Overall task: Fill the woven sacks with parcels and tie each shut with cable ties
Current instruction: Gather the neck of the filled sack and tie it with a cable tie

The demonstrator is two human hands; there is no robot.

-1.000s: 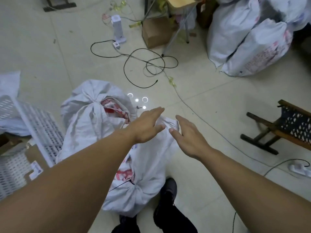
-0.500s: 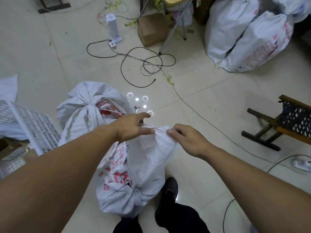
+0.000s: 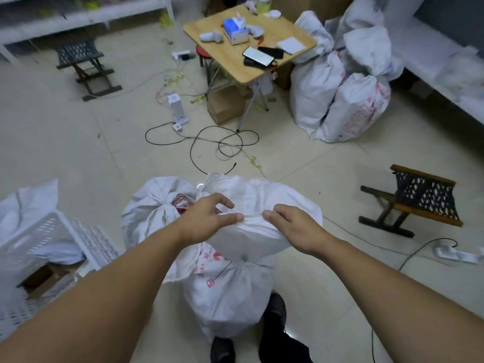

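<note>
Head view looks down over both my forearms at a white woven sack [image 3: 251, 231] that I hold up in front of me. My left hand [image 3: 207, 221] pinches a fold of its cloth between thumb and curled fingers, and my right hand [image 3: 293, 226] pinches the same edge just beside it, thumb tips nearly facing each other. Below this sack, between my shoes, a filled sack [image 3: 230, 297] with red print stands on the floor, its neck gathered tight and a thin black cable tie [image 3: 222, 271] sticking out from the knot. Behind my left hand lies another tied sack [image 3: 157, 205], also bunched at the neck, red print showing near the gather. To the left sits a white perforated plastic crate [image 3: 78, 239] with white cloth in it. Further off, a black cable [image 3: 209, 142] loops across the tiled floor [image 3: 65, 142] near a white power strip tower [image 3: 176, 106]. A small wooden counter [image 3: 296, 40] carries a tissue box [image 3: 235, 30] and a phone [image 3: 258, 56], and beside it several full white sacks [image 3: 340, 87] lean together. A folding stool [image 3: 416, 200] stands to my right, well apart from the sacks.
</note>
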